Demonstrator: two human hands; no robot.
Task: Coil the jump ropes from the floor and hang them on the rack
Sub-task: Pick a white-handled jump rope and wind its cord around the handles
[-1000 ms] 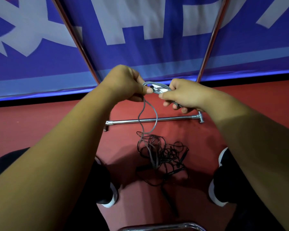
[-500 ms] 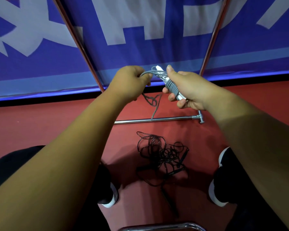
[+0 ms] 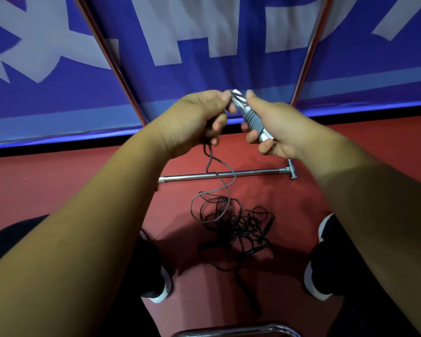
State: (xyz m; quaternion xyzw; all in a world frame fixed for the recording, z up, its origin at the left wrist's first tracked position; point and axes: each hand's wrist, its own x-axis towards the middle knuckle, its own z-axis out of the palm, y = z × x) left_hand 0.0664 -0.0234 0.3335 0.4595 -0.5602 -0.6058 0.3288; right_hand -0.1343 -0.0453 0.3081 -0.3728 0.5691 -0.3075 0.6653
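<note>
My right hand [image 3: 275, 127] grips the white handles of a grey jump rope [image 3: 252, 119], with several turns of grey cord wound round them. My left hand [image 3: 199, 117] pinches the cord close to the handles' upper end. The loose grey cord [image 3: 223, 181] hangs from my left hand down to the floor. Below it a tangle of black jump ropes [image 3: 238, 227] lies on the red floor between my feet, black handles among it. The rack's chrome base bar [image 3: 229, 175] lies across the floor behind the tangle, and its two uprights [image 3: 306, 59] rise to either side.
A blue banner with pale letters [image 3: 204, 45] hangs behind the rack. My black shoes [image 3: 158, 283] with white soles stand left and right of the tangle. A curved chrome tube [image 3: 236, 330] shows at the bottom edge.
More cord is wound on the handles than a second ago. My hands rose, and the hanging cord has looped back down toward the floor pile.
</note>
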